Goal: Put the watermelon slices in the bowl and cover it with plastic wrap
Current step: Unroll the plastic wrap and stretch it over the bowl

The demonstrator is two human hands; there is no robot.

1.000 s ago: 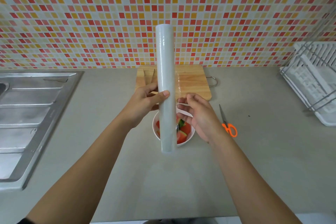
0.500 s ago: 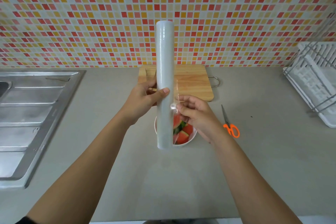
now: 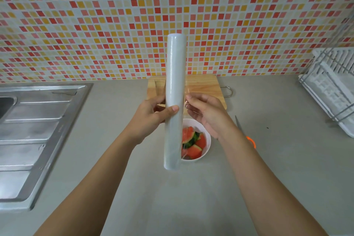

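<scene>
Plastic wrap roll (image 3: pixel 175 74): long white cylinder, held near upright, the left hand (image 3: pixel 151 115) wrapped round its middle, thumb across the front. Film edge (image 3: pixel 186 104): clear, peeled off the roll's right side, pinched in the right hand (image 3: pixel 206 113).

Bowl (image 3: pixel 208 137): small, white, round, below the right hand, its left part hidden behind the roll's lower end.

Watermelon slices (image 3: pixel 193 151): red wedges with green rind, piled in the bowl.

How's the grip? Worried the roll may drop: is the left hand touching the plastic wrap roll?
Touching. The head view shows the left hand wrapped round the plastic wrap roll, thumb across its front.
</scene>
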